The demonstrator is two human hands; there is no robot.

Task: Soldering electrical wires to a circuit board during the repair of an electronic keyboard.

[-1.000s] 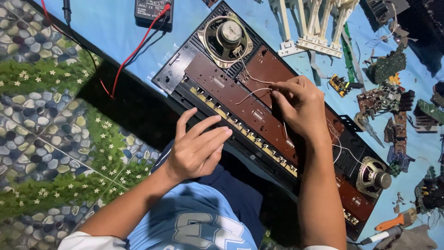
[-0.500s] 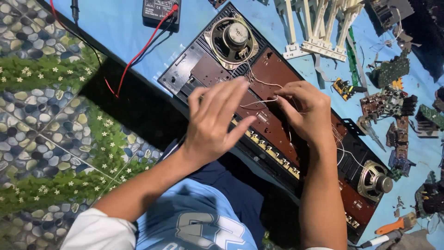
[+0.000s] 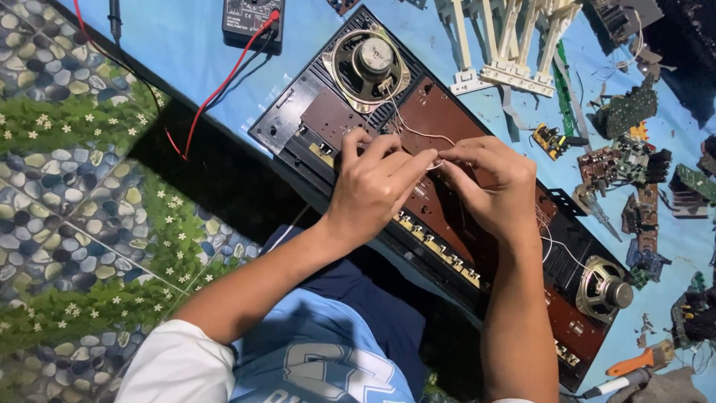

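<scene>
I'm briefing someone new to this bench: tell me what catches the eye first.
Both hands, left hand and right hand, meet over thin white wires above the opened brown and black chassis at centre. A round speaker sits at its upper end, another speaker lower right, with loose circuit boards scattered on the blue mat.

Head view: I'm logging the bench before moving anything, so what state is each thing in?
Audio unit: opened, brown board and two speakers exposed.
Upper speaker: seated in the casing, wired.
Lower speaker: seated in the casing, wired.
Thin white wire: pinched between both hands.
Left hand: fingertips closed on the wire.
Right hand: fingertips closed on the wire.
Multimeter: on the blue sheet, red lead plugged in.
Loose circuit boards: scattered at right.
</scene>
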